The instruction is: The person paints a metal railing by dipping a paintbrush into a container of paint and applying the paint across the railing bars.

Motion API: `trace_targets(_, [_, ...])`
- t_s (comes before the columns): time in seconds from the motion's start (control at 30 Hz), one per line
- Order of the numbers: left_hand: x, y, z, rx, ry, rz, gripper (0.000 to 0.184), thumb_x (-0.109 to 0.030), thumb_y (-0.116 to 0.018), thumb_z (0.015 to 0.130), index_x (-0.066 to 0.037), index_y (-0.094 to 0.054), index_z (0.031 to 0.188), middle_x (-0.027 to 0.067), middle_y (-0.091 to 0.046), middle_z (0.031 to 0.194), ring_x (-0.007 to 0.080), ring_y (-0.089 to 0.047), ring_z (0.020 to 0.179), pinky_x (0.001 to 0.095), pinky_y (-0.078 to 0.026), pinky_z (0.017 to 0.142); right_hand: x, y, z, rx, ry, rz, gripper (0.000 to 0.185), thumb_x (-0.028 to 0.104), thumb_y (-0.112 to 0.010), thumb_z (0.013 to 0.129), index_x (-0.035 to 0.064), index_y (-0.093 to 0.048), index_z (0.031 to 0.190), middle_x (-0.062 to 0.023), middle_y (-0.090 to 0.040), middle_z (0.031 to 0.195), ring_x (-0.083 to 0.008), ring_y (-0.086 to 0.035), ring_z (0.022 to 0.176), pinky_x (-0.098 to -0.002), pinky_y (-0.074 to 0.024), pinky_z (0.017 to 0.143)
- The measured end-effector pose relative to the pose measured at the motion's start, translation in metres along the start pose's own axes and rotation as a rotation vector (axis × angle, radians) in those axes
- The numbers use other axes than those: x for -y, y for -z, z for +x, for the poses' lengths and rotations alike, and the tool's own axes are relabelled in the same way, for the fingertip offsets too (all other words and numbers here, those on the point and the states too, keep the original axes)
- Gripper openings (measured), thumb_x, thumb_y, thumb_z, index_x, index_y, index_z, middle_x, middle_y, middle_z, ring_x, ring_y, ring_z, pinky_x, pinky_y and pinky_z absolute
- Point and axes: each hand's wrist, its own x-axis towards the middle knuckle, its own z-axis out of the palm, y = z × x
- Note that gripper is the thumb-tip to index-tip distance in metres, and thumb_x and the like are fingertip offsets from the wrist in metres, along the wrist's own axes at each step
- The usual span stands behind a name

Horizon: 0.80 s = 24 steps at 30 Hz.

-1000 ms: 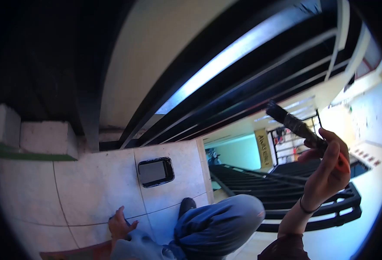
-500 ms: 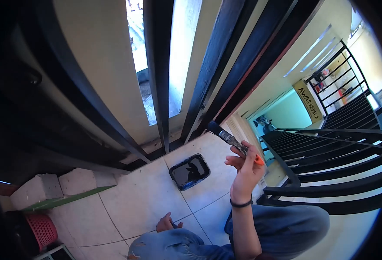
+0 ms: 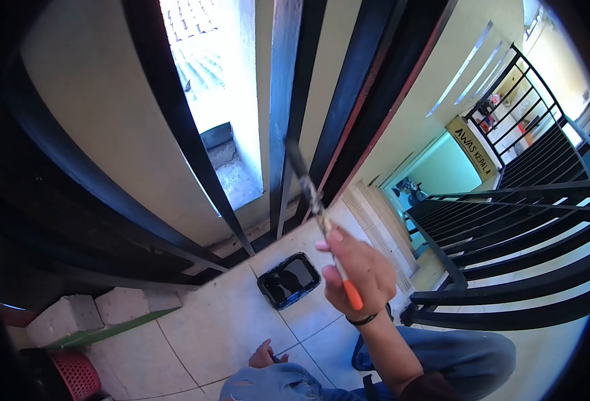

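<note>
My right hand [image 3: 362, 271] is closed around the handle of a paintbrush [image 3: 313, 200], whose orange end sticks out below the fingers. The brush head is dark and motion-blurred. Its tip overlaps a dark upright railing bar [image 3: 283, 87]; I cannot tell whether they touch. Below the hand, on the floor, stands a black tray [image 3: 280, 306] with glossy dark paint in it. My left hand [image 3: 261, 355] shows only in part beyond my knee, fingers apart. Something small and dark beside it is unclear.
White tiles [image 3: 174, 341] cover the floor. Concrete blocks [image 3: 131, 306] and a pink basket [image 3: 77, 374] are at lower left. A black stair railing [image 3: 509, 264] runs along the right, near a sign [image 3: 472, 150] reading "AWAS KEPALA".
My right hand has moved left and the brush now points more steeply up, its tip over a railing bar. The view has shifted slightly. My left hand looks much the same.
</note>
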Motion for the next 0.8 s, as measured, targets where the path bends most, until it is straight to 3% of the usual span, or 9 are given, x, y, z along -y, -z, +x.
trace_targets(0.07, [-0.006, 0.003, -0.002, -0.008, 0.021, 0.008, 0.091, -0.055, -0.087, 0.074, 0.002, -0.055, 0.137, 0.0095, -0.062, 0.089, 0.0279, -0.062, 0.074, 0.0417, -0.053, 0.067, 0.004, 0.005, -0.018, 0.059, -0.071, 0.013, 0.036, 0.015, -0.081, 0.089, 0.0007, -0.071, 0.121, -0.0172, -0.076, 0.107, -0.0247, -0.074, 0.075, -0.0308, -0.0581, 0.063])
trace_targets(0.2, [-0.010, 0.006, 0.005, 0.004, 0.008, 0.047, 0.087, -0.052, -0.086, 0.075, 0.002, -0.056, 0.136, 0.0083, -0.061, 0.085, 0.0262, -0.061, 0.071, 0.0390, -0.052, 0.064, -0.017, 0.023, 0.005, 0.171, 0.034, 0.040, 0.041, 0.021, -0.086, 0.082, 0.0047, -0.074, 0.118, -0.0156, -0.076, 0.103, -0.0202, -0.073, 0.072, -0.0283, -0.0568, 0.061])
trace_targets(0.37, [0.004, 0.004, -0.002, -0.021, -0.092, 0.075, 0.084, -0.049, -0.085, 0.079, 0.003, -0.053, 0.138, 0.0083, -0.060, 0.081, 0.0250, -0.058, 0.065, 0.0354, -0.052, 0.061, -0.029, 0.052, 0.087, 0.108, 0.263, 0.047, 0.041, 0.028, -0.082, 0.088, 0.0062, -0.073, 0.122, -0.0143, -0.076, 0.103, -0.0186, -0.072, 0.072, -0.0280, -0.0568, 0.062])
trace_targets(0.53, [0.004, 0.000, 0.004, -0.041, -0.035, -0.001, 0.085, -0.049, -0.087, 0.075, 0.002, -0.057, 0.135, 0.0085, -0.061, 0.082, 0.0257, -0.060, 0.066, 0.0373, -0.053, 0.063, -0.047, 0.041, 0.064, 0.156, 0.409, -0.029, 0.041, 0.031, -0.078, 0.093, 0.0056, -0.071, 0.125, -0.0147, -0.074, 0.107, -0.0167, -0.071, 0.074, -0.0277, -0.0568, 0.063])
trace_targets(0.63, [0.009, -0.002, 0.001, -0.066, -0.017, -0.061, 0.085, -0.050, -0.088, 0.073, 0.002, -0.059, 0.133, 0.0087, -0.061, 0.083, 0.0261, -0.061, 0.067, 0.0385, -0.053, 0.064, -0.057, 0.034, 0.026, 0.268, 0.427, -0.038, 0.045, 0.030, -0.080, 0.091, 0.0049, -0.070, 0.127, -0.0148, -0.074, 0.108, -0.0168, -0.071, 0.073, -0.0274, -0.0566, 0.063])
trace_targets(0.8, [0.008, -0.006, -0.003, -0.073, 0.028, -0.073, 0.084, -0.049, -0.089, 0.071, 0.001, -0.061, 0.132, 0.0090, -0.061, 0.081, 0.0264, -0.061, 0.065, 0.0399, -0.054, 0.066, -0.061, 0.051, 0.055, 0.280, 0.326, 0.160, 0.045, 0.032, -0.081, 0.089, 0.0042, -0.071, 0.123, -0.0143, -0.075, 0.101, -0.0185, -0.072, 0.069, -0.0276, -0.0570, 0.060])
